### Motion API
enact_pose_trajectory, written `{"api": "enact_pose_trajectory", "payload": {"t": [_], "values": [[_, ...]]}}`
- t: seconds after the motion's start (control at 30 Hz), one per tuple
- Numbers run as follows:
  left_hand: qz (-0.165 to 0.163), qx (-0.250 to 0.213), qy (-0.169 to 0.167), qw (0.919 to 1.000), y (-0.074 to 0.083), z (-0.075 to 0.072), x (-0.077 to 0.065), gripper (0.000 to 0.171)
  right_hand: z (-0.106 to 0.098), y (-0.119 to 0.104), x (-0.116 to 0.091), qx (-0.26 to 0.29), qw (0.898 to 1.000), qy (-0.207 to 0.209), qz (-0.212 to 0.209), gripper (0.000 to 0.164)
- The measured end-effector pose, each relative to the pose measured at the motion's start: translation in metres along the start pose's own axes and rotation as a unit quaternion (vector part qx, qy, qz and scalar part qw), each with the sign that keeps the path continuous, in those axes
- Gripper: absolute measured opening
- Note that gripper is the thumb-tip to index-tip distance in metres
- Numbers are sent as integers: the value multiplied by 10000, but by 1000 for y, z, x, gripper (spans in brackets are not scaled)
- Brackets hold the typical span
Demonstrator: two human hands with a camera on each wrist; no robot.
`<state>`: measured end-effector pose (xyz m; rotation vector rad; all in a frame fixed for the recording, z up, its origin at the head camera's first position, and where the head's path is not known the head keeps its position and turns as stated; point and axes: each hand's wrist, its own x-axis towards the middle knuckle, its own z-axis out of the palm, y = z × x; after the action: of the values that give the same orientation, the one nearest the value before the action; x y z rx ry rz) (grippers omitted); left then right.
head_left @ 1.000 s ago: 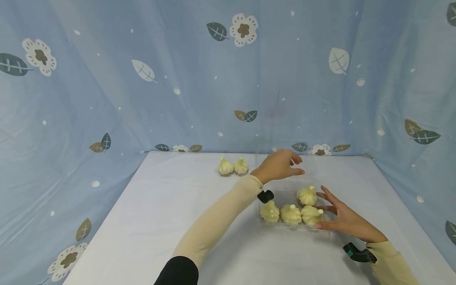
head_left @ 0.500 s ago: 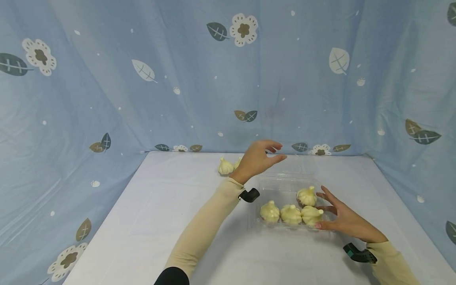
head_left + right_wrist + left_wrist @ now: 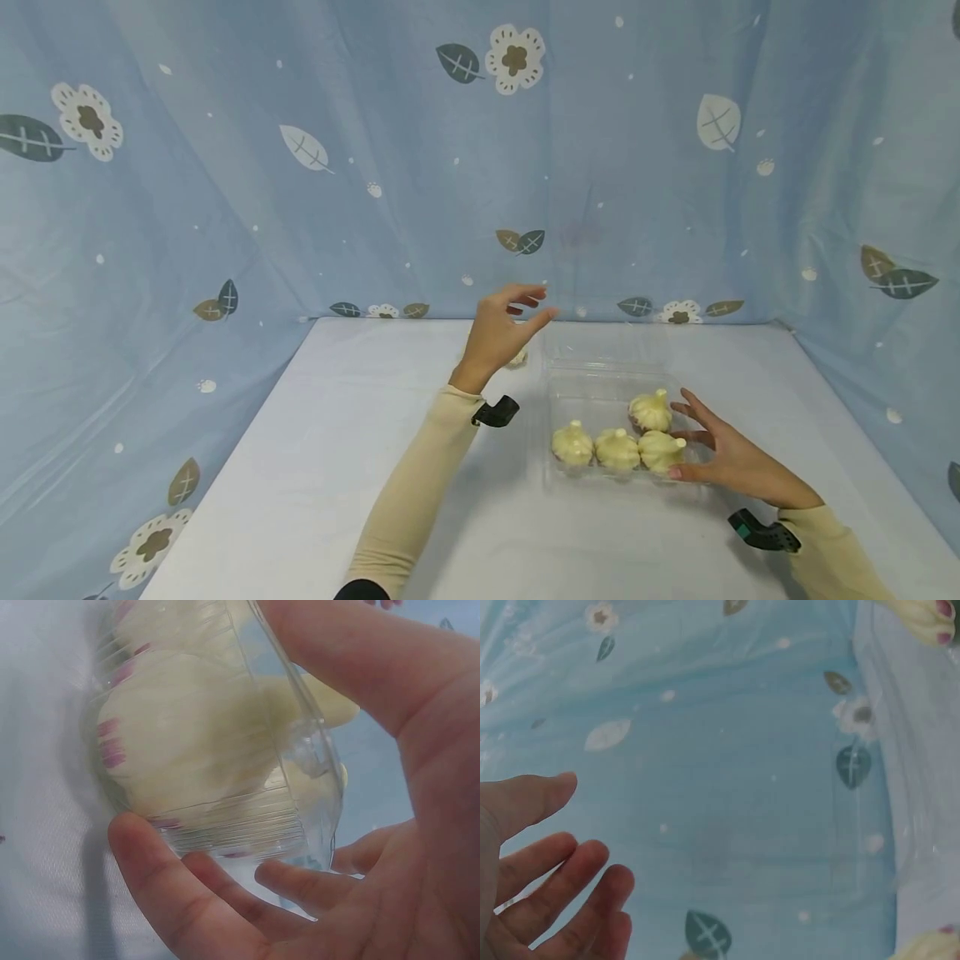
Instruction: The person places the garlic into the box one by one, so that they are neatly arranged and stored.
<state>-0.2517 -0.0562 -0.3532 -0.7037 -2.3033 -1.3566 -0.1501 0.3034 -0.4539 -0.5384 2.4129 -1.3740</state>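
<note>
A clear plastic clamshell box (image 3: 587,408) lies on the white table with its lid (image 3: 603,343) folded back. Several pale garlic bulbs (image 3: 617,451) sit in it, three in the front row and one behind at the right. My right hand (image 3: 738,460) grips the box's right side; in the right wrist view the thumb is over the rim and fingertips (image 3: 139,832) press the ribbed wall (image 3: 232,825). My left hand (image 3: 497,337) hovers with nothing in it, thumb apart from bent fingers. Behind its wrist shows part of another garlic bulb (image 3: 517,358), mostly hidden.
A blue patterned curtain (image 3: 375,233) hangs along the back and both sides of the white-covered table (image 3: 352,417). The raised lid stands close to the curtain at the table's far edge.
My left hand has moved left from above the box, past the lid, and now covers most of the loose garlic bulbs at the back. My right hand stays on the box.
</note>
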Motion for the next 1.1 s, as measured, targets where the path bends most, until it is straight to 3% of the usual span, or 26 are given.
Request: {"api": "enact_pose_trajectory", "payload": {"t": [0.27,0.67,0.97,1.1], "values": [[-100,-213,793,9966,-21,-25,-9,38,1,4,0,113,9998,-15,138,115],[-585,-673,1542,9840,-60,-44,-21,39,2,4,1,91,9998,-23,150,116],[-871,-633,1690,9797,-88,-47,-26,42,3,4,1,29,9998,23,204,117],[-1146,-565,1741,9764,-100,-47,-27,43,2,2,2,44,9998,18,192,118]]}}
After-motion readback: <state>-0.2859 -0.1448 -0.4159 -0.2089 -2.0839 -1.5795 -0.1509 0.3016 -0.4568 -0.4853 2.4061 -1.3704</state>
